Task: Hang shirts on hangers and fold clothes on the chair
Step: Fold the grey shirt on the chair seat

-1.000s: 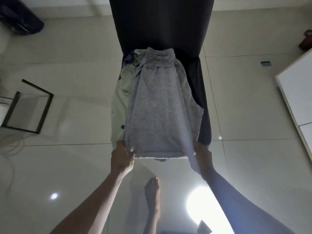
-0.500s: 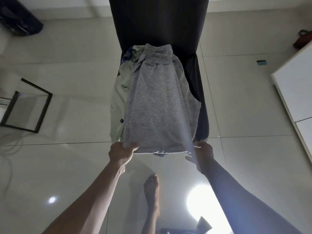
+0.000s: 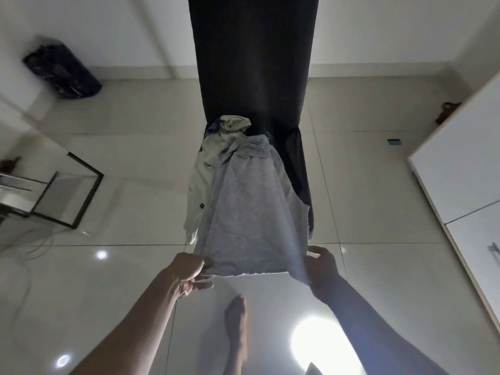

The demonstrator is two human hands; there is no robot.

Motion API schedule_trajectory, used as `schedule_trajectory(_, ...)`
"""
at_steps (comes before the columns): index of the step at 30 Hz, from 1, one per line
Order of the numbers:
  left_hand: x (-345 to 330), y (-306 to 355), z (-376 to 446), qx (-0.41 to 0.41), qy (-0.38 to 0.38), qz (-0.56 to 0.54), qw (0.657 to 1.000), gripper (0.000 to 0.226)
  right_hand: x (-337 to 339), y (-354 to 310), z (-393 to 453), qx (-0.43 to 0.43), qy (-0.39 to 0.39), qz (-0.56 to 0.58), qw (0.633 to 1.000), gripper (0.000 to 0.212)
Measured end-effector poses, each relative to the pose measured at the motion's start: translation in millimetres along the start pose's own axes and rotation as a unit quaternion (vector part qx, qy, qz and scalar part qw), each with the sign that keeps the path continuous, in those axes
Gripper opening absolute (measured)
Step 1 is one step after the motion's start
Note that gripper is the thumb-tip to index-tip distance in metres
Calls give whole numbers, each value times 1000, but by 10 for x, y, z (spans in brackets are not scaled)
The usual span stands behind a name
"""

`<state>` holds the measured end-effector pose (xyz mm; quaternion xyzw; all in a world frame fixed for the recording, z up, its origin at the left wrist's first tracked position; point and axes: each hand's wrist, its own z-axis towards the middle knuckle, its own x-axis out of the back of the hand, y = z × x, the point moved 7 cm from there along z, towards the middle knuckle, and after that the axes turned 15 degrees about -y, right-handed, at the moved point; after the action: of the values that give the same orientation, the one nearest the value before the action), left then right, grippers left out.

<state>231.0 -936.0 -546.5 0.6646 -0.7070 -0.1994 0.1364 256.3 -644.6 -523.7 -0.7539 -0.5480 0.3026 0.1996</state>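
A grey garment (image 3: 250,212) lies spread over the seat of a dark chair (image 3: 254,63), its hem stretched toward me past the seat's front edge. My left hand (image 3: 186,272) pinches the hem's left corner. My right hand (image 3: 322,266) grips the right corner. Under the grey garment lies a pale green garment (image 3: 200,180), bunched at the back of the seat and hanging off the left side. A bit of blue cloth (image 3: 213,125) shows at the seat's back left.
A black metal frame (image 3: 73,190) stands on the tiled floor to the left, with cables near it. A dark bag (image 3: 62,69) lies against the far wall. White cabinet doors (image 3: 465,171) stand on the right. A bare foot (image 3: 236,323) is below the hem.
Both hands have pulled the grey garment's hem toward me, so it slid forward and uncovered more of the green garment at the back. The camera view tilted up.
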Motion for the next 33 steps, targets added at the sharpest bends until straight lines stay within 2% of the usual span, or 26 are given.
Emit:
schedule_trajectory(2,35,-30,-155,-19,23,14,999,31,-9,-11,-143,8,2,-30,1000,73)
schedule_trajectory(3,46,30,-264,-47,43,28,998,45,-6,-73,-217,20,1,-93,995,74)
schedule_trajectory(4,65,102,-348,-83,57,33,994,59,-33,-145,-294,41,-12,-129,991,72)
schedule_trajectory(5,79,219,-444,-122,65,37,990,63,-51,-230,-335,62,-20,-157,985,63)
schedule_trajectory(6,71,374,-521,-155,63,43,985,59,-75,-339,-339,77,-38,-171,982,47)
schedule_trajectory(8,35,711,-606,-195,42,54,978,36,-134,-589,-303,86,-67,-182,977,17)
schedule_trajectory(10,-7,1044,-580,-201,-6,64,977,26,-204,-875,-169,81,-106,-194,972,19)
schedule_trajectory(12,-27,1374,-490,-194,-39,104,975,39,-253,-1168,45,80,-123,-209,967,43)
schedule_trajectory(14,19,1728,-288,-193,-9,182,964,44,-295,-1486,320,92,-101,-266,954,47)
schedule_trajectory(17,108,2299,43,-210,98,256,938,26,-333,-1972,776,163,-15,-337,927,20)
schedule_trajectory(19,127,2632,301,-223,134,257,931,24,-367,-2240,1110,199,39,-367,908,14)
schedule_trajectory(23,101,3067,937,-238,120,219,939,24,-397,-2441,1826,162,89,-388,903,31)
schedule_trajectory(25,98,3130,1173,-246,136,211,936,26,-421,-2450,2065,160,103,-386,903,34)
schedule_trajectory(29,133,3179,1494,-292,196,204,914,36,-504,-2506,2436,181,131,-387,895,40)
schedule_trajectory(33,165,3288,1882,-292,224,245,897,33,-504,-2481,2808,151,184,-406,882,38)
